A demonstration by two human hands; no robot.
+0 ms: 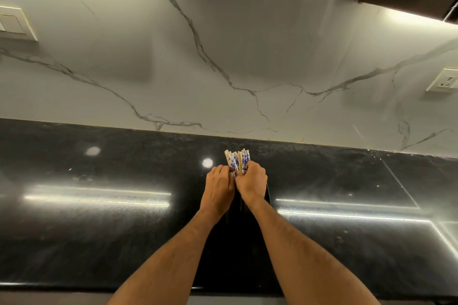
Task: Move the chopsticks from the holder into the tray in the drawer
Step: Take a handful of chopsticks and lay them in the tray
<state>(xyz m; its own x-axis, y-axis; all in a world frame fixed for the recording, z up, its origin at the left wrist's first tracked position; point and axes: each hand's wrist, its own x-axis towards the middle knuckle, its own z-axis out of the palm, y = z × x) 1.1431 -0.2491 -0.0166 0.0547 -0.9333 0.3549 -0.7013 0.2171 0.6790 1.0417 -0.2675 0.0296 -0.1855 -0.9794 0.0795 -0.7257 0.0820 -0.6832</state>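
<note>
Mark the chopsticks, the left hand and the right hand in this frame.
chopsticks (237,160), head view, patterned upper ends above the hands.
left hand (218,187), head view, back of the hand.
right hand (252,181), head view, back of the hand.

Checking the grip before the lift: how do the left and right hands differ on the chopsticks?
The left hand sits lower, on the bundle's left side; the right hand reaches higher, on its right side. The left hand's fingers curl inward at the base; the right hand's knuckles face up. Both close around the same chopsticks above the black counter.
</note>
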